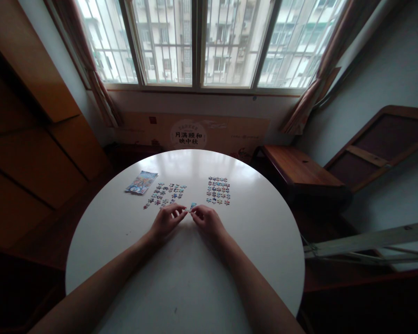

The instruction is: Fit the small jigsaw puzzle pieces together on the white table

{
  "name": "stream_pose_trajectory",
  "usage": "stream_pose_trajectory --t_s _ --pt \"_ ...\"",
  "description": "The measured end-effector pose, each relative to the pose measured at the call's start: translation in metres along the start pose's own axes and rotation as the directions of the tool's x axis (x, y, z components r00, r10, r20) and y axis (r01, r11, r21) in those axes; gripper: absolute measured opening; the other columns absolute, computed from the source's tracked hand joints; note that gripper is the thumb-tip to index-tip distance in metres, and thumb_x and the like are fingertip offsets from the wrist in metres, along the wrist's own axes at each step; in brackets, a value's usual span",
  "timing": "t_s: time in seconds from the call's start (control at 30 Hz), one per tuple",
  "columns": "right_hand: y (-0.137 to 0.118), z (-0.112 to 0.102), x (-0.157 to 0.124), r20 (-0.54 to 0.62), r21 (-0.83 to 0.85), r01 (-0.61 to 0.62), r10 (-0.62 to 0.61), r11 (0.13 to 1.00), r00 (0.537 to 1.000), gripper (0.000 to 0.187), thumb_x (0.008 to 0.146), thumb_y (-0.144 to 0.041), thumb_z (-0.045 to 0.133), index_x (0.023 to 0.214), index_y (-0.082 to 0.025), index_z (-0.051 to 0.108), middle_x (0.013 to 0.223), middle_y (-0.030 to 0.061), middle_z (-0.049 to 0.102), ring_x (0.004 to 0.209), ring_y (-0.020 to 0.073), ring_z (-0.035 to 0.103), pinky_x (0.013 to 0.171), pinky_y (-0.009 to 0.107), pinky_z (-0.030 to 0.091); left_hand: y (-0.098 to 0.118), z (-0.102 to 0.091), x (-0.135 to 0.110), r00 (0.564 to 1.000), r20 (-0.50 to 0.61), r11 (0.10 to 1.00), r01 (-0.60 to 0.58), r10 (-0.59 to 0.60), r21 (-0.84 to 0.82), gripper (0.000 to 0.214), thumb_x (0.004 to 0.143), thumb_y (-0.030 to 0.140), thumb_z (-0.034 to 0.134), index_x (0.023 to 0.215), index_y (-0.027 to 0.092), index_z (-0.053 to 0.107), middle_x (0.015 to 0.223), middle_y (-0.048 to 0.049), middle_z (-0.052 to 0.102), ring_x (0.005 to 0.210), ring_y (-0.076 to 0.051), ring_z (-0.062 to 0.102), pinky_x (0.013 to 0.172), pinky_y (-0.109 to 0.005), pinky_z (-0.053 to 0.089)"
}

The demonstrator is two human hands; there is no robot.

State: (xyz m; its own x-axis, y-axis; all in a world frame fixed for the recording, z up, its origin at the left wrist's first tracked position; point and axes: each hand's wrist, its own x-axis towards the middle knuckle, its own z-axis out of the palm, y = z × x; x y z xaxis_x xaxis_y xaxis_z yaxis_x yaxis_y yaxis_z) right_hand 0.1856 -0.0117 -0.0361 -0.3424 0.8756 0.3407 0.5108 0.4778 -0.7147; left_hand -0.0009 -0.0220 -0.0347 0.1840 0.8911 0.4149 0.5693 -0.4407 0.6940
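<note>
Over the white table, my left hand (pixel 167 219) and my right hand (pixel 206 218) almost meet, fingertips pinched around a small jigsaw piece (pixel 188 211) that is mostly hidden. Just beyond the fingertips lies a blue bit of jigsaw puzzle (pixel 193 205), partly covered by my right hand. Loose jigsaw pieces (pixel 176 190) are spread in uneven rows past my left hand. Beyond my right hand, more jigsaw pieces (pixel 218 189) lie in a neat grid of rows.
A colourful picture sheet or packet (pixel 141 182) rests at the round table's (pixel 125 260) far left. A wooden bench (pixel 299 164) stands beyond the table on the right. Barred windows (pixel 226 44) and a printed banner (pixel 223 130) are ahead, with wooden cabinets (pixel 31 176) at left.
</note>
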Motion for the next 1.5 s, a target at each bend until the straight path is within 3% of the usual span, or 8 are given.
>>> stream_pose_trajectory --t_s 0.6,0.8,1.07,1.5 --pt "0.0037 0.002 0.0012 -0.013 0.021 0.011 -0.011 1.0 1.0 0.011 0.085 -0.022 0.057 0.089 -0.02 0.067 0.078 0.0028 0.066 0.069 0.014 0.058 0.065 0.023 0.043 0.0012 -0.0007 0.0003 1.0 0.029 1.0 -0.006 0.006 0.015 0.023 0.083 0.035 0.059 0.09 0.016 0.069 0.073 -0.0018 0.066 0.058 -0.01 0.056 0.055 -0.021 0.048" --pt "0.0037 0.0015 0.0016 -0.052 0.033 0.013 -0.011 0.999 0.999 0.011 0.085 -0.021 0.056 0.086 -0.019 0.067 0.08 0.0033 0.066 0.071 0.014 0.058 0.066 0.023 0.043 0.0025 -0.0005 0.0002 1.0 -0.001 1.0 0.015 -0.015 -0.01 0.027 0.084 0.038 0.058 0.095 0.016 0.068 0.074 -0.0023 0.067 0.057 -0.009 0.056 0.053 -0.021 0.047" --pt "0.0028 0.0001 0.0019 -0.088 0.046 0.024 -0.02 0.999 0.996 0.012 0.084 -0.02 0.055 0.082 -0.018 0.067 0.078 0.0033 0.065 0.068 0.0136 0.056 0.066 0.023 0.042 0.004 -0.0013 0.001 0.997 -0.038 0.998 0.066 -0.066 -0.02 0.019 0.083 0.03 0.057 0.087 0.017 0.069 0.074 -0.0015 0.068 0.057 -0.01 0.057 0.05 -0.02 0.046" --pt "0.0028 0.0005 0.0018 -0.063 0.042 0.022 -0.019 0.999 0.998 0.011 0.084 -0.019 0.057 0.084 -0.019 0.067 0.079 0.0033 0.066 0.068 0.0135 0.056 0.065 0.023 0.042 0.0044 -0.0013 0.0009 1.0 -0.018 1.0 0.022 -0.022 -0.02 0.018 0.083 0.03 0.058 0.085 0.016 0.07 0.075 -0.0026 0.067 0.057 -0.009 0.056 0.05 -0.019 0.045"
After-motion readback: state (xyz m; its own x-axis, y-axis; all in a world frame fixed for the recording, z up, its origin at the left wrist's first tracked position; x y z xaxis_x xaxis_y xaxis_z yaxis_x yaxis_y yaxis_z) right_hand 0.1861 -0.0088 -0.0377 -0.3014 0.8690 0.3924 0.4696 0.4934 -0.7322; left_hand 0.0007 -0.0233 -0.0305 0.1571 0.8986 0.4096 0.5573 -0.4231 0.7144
